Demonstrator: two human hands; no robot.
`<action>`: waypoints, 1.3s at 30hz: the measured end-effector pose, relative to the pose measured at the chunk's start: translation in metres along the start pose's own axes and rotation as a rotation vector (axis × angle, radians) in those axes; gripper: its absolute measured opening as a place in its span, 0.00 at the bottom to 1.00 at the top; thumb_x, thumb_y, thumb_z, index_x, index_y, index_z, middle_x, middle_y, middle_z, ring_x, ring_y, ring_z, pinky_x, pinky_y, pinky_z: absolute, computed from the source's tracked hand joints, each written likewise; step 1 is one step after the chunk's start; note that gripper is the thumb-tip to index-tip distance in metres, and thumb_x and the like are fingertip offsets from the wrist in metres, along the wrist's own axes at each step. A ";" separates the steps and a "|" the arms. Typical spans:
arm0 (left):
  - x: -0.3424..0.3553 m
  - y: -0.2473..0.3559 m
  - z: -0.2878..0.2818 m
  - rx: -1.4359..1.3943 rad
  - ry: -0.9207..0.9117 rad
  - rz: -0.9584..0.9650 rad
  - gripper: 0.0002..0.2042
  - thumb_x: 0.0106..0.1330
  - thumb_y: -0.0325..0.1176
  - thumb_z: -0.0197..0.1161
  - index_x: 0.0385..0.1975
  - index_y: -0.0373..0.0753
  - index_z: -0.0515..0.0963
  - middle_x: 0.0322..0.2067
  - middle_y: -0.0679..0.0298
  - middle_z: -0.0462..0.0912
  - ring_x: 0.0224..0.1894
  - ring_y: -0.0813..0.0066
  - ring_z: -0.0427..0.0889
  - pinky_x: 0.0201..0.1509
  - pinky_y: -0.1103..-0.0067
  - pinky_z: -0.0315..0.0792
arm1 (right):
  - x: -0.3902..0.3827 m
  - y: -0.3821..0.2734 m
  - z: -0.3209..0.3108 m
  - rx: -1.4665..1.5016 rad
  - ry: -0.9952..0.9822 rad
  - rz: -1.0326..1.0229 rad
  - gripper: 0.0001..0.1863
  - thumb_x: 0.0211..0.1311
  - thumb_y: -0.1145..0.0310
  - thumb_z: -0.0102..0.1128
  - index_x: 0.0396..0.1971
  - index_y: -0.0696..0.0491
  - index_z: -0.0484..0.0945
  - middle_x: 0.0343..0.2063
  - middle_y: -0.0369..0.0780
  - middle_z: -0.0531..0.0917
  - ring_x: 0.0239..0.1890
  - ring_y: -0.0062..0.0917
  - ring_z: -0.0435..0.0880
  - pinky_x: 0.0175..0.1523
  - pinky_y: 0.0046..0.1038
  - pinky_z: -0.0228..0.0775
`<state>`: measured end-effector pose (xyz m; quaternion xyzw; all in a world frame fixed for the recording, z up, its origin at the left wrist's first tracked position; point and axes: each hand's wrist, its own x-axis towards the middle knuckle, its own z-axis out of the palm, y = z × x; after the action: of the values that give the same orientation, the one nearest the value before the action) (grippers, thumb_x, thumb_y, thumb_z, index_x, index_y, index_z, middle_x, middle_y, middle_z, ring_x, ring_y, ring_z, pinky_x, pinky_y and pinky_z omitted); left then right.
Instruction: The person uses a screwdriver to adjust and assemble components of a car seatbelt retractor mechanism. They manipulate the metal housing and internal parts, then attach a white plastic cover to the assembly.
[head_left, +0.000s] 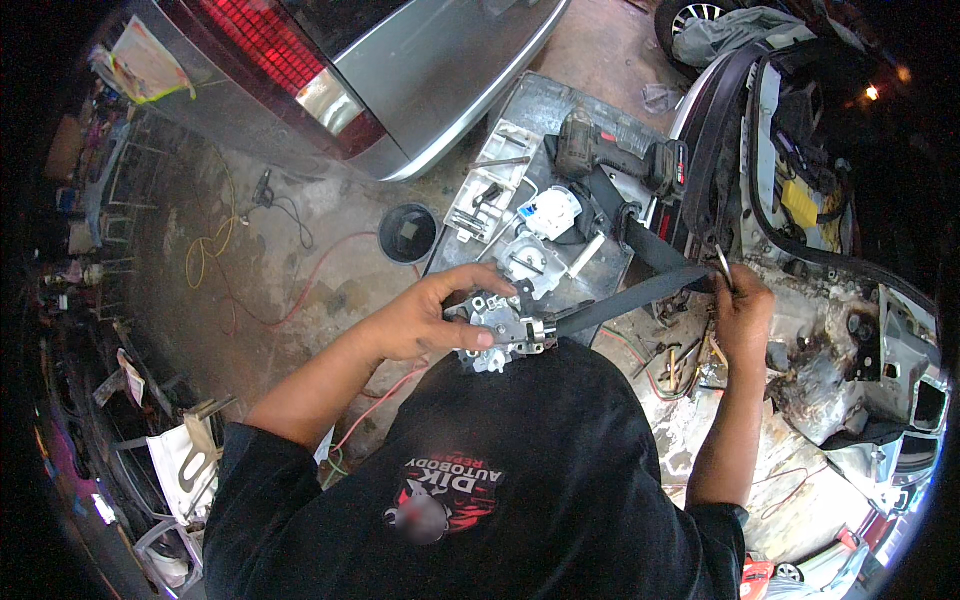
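A belt (640, 292) is being drawn out, or held out, between the two hands; this is judged to be the step in hand. The metal mechanism (500, 332) is held up in front of the shirt (540, 470), at the near edge of the surface (540, 92), and the belt is led from its right side toward the other hand, then bent back toward the surface.

For the next move, a steady hold on the mechanism and an untwisted belt seem to be called for.

By the left hand (420, 318), the mechanism is gripped from its left side: the thumb is laid across its face, the fingers are curled over its far side, and the grip is spread only as wide as the part. By the right hand (745, 312), a slim rod (724, 260) is held in a narrow grip, tip pointing away from the body. The belt is met at these fingers, but whether it is pinched or merely touched cannot be told.

On the surface, a drill (588, 150), a white tray (498, 178) and a white-and-blue part (550, 212) are laid close together.
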<state>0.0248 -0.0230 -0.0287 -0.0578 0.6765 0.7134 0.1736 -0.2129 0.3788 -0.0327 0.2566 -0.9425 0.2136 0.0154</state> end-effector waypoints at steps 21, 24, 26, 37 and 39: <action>0.001 0.005 -0.003 -0.132 0.067 -0.021 0.37 0.64 0.44 0.77 0.74 0.39 0.74 0.71 0.59 0.74 0.74 0.64 0.70 0.81 0.69 0.58 | -0.027 -0.109 0.015 0.335 -0.336 -0.311 0.25 0.59 0.65 0.79 0.57 0.49 0.86 0.46 0.46 0.91 0.45 0.44 0.92 0.49 0.40 0.84; 0.004 0.006 -0.003 -0.176 0.063 -0.014 0.38 0.65 0.45 0.77 0.75 0.40 0.73 0.73 0.57 0.73 0.75 0.63 0.69 0.81 0.68 0.58 | -0.028 -0.119 0.029 0.286 -0.278 -0.361 0.24 0.57 0.65 0.79 0.54 0.48 0.86 0.42 0.44 0.90 0.41 0.43 0.91 0.45 0.41 0.84; 0.006 0.005 -0.004 -0.157 0.058 0.039 0.36 0.68 0.43 0.75 0.76 0.42 0.72 0.72 0.57 0.74 0.75 0.63 0.70 0.80 0.68 0.60 | -0.027 -0.125 0.033 0.235 -0.287 -0.368 0.20 0.56 0.66 0.79 0.49 0.48 0.86 0.36 0.42 0.88 0.37 0.42 0.90 0.42 0.41 0.82; 0.007 0.011 -0.008 -0.116 0.095 0.018 0.44 0.62 0.44 0.77 0.79 0.39 0.67 0.74 0.56 0.72 0.75 0.62 0.70 0.81 0.68 0.58 | 0.001 -0.108 0.033 0.098 -0.164 -0.379 0.07 0.58 0.71 0.73 0.34 0.50 0.82 0.30 0.41 0.82 0.35 0.42 0.87 0.39 0.44 0.79; 0.008 0.014 -0.009 -0.140 0.113 0.010 0.45 0.62 0.44 0.77 0.80 0.40 0.66 0.73 0.56 0.73 0.73 0.63 0.72 0.80 0.69 0.60 | 0.005 -0.109 0.030 0.127 -0.177 -0.392 0.07 0.59 0.71 0.73 0.34 0.51 0.82 0.30 0.41 0.82 0.35 0.43 0.87 0.40 0.44 0.79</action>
<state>0.0120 -0.0305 -0.0186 -0.1066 0.6340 0.7553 0.1271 -0.1608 0.2792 -0.0163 0.4531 -0.8569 0.2422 -0.0422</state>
